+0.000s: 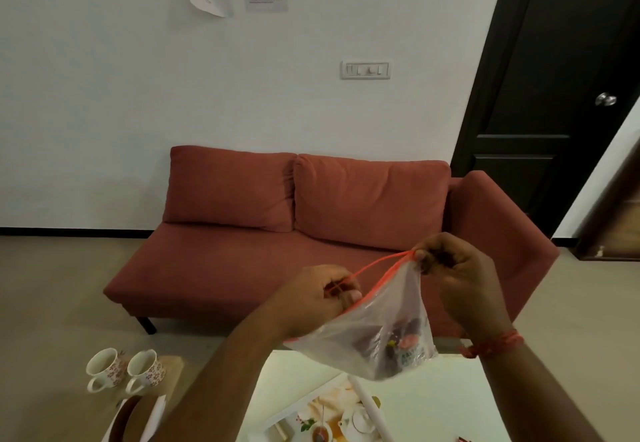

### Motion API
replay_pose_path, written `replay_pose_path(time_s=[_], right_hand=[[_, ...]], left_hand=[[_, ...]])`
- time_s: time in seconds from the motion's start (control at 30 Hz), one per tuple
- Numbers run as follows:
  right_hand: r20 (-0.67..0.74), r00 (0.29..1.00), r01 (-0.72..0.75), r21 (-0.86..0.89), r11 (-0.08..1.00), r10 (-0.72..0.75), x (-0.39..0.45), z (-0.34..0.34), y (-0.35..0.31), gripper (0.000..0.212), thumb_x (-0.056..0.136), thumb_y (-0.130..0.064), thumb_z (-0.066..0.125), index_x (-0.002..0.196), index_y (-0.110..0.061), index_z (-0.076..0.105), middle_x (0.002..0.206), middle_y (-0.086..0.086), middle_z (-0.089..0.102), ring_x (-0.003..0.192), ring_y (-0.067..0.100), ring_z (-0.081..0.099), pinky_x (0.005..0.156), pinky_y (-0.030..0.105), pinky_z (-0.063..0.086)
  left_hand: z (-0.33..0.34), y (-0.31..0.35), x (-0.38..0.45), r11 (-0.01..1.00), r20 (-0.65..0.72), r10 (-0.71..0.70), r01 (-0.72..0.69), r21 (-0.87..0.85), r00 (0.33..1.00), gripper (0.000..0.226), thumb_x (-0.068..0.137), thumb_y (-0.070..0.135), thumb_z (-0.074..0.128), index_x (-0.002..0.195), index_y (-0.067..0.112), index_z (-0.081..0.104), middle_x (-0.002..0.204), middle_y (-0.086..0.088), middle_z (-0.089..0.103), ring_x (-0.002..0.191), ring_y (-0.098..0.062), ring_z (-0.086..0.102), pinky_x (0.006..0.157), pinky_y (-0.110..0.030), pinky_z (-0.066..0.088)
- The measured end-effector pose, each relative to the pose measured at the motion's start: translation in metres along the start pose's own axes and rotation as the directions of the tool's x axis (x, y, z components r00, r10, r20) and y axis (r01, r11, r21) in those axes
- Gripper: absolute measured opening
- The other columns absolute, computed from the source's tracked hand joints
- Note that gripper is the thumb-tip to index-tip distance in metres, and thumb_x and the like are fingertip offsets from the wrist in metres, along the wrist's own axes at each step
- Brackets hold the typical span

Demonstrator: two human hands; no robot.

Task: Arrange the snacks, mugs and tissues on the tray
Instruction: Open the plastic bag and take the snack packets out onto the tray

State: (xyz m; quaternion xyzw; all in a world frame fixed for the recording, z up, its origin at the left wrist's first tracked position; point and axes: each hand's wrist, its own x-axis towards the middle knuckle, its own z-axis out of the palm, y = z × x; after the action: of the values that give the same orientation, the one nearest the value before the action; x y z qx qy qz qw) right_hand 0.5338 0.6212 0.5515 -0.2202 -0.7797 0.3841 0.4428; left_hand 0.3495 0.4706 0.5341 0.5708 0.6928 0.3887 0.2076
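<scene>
Behind both hands' snack bag [374, 327]: sofa [311, 219], mugs [124, 369].

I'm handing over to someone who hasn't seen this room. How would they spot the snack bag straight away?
Start at the red sofa against the white wall. In front of it, both hands hold a clear plastic bag up in the air, above the white tray. It alone has an orange zip strip along its mouth, pulled apart between the left hand and right hand.

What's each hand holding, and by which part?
Both hold the clear zip bag by its orange top strip: left hand pinches one end, right hand the other. Snacks sit inside.
</scene>
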Motion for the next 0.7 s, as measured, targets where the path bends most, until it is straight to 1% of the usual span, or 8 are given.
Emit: replay_pose_path(time_s=[0.1,0.17,0.3,0.43,0.5,0.57,0.63,0.7], right_hand=[[-0.012,1.000,-0.010,0.003,1.000,0.010,0.000,0.003,-0.002,0.024,0.085,0.012,0.065,0.079,-0.011,0.069,0.076,0.003,0.070,0.072,0.017,0.065,0.068,0.022,0.056],[-0.016,1.000,-0.026,0.014,1.000,0.026,0.000,0.003,-0.002,0.025,0.085,0.013,0.064,0.079,-0.011,0.069,0.075,0.003,0.069,0.072,0.018,0.065,0.068,0.025,0.057],[-0.017,0.999,-0.027,0.023,0.999,0.028,-0.001,0.005,-0.003,0.022,0.086,0.010,0.065,0.079,-0.011,0.070,0.075,0.004,0.070,0.072,0.020,0.065,0.068,0.031,0.058],[-0.007,1.000,-0.027,0.044,0.999,0.027,-0.002,0.009,-0.002,0.025,0.086,0.009,0.065,0.078,-0.015,0.070,0.075,0.001,0.069,0.071,0.020,0.066,0.068,0.031,0.058],[0.013,1.000,-0.029,0.041,0.999,0.028,-0.001,0.011,-0.002,0.026,0.086,0.007,0.066,0.079,-0.018,0.069,0.076,-0.002,0.070,0.071,0.012,0.065,0.068,0.024,0.057],[0.021,1.000,-0.020,-0.033,0.999,0.021,0.000,0.013,-0.004,0.024,0.087,0.004,0.068,0.085,-0.020,0.068,0.085,-0.008,0.069,0.076,0.002,0.064,0.071,0.018,0.056],[-0.028,0.995,0.090,-0.237,0.967,-0.100,-0.001,0.015,-0.009,0.018,0.087,-0.004,0.070,0.100,-0.017,0.067,0.101,-0.007,0.065,0.089,0.001,0.061,0.081,0.021,0.056],[-0.023,0.945,0.295,-0.364,0.884,-0.325,-0.008,0.023,-0.018,0.016,0.090,-0.009,0.066,0.105,-0.014,0.067,0.107,-0.002,0.064,0.097,0.009,0.058,0.087,0.023,0.051]], left_hand=[[0.000,0.004,-0.001,1.000,0.038,0.002,-0.003,0.020,0.999,0.017,0.080,0.038,0.073,0.095,0.029,0.069,0.093,0.015,0.069,0.084,0.001,0.064,0.076,-0.017,0.052],[0.000,0.004,-0.002,0.996,0.062,0.035,-0.040,0.083,0.997,0.020,0.079,0.034,0.075,0.098,0.028,0.069,0.095,0.013,0.068,0.087,-0.002,0.064,0.079,-0.022,0.053],[-0.001,0.009,-0.006,0.982,0.092,0.037,-0.054,0.180,0.995,0.014,0.075,0.035,0.063,0.087,0.029,0.065,0.084,0.015,0.065,0.077,-0.001,0.062,0.070,-0.024,0.053],[0.006,0.010,-0.001,0.957,-0.091,0.023,0.005,0.290,0.996,0.006,0.082,0.029,0.055,0.079,0.025,0.053,0.069,0.009,0.060,0.063,-0.008,0.055,0.060,-0.034,0.048],[0.011,0.007,0.002,0.956,-0.207,0.021,0.041,0.290,0.978,0.013,0.090,0.030,0.052,0.079,0.025,0.047,0.070,0.008,0.056,0.064,-0.008,0.052,0.055,-0.029,0.042],[0.014,0.004,0.006,0.966,-0.278,0.012,0.061,0.252,0.960,0.015,0.094,0.029,0.050,0.080,0.027,0.044,0.071,0.010,0.054,0.065,-0.005,0.051,0.052,-0.022,0.034],[0.016,0.001,0.010,0.977,-0.307,0.000,0.066,0.203,0.952,0.016,0.095,0.025,0.049,0.080,0.027,0.045,0.071,0.010,0.053,0.064,-0.005,0.049,0.053,-0.022,0.033],[0.015,0.001,0.015,0.989,-0.297,-0.012,0.056,0.139,0.955,0.016,0.096,0.026,0.048,0.080,0.026,0.048,0.069,0.011,0.054,0.061,-0.004,0.047,0.054,-0.024,0.035]])
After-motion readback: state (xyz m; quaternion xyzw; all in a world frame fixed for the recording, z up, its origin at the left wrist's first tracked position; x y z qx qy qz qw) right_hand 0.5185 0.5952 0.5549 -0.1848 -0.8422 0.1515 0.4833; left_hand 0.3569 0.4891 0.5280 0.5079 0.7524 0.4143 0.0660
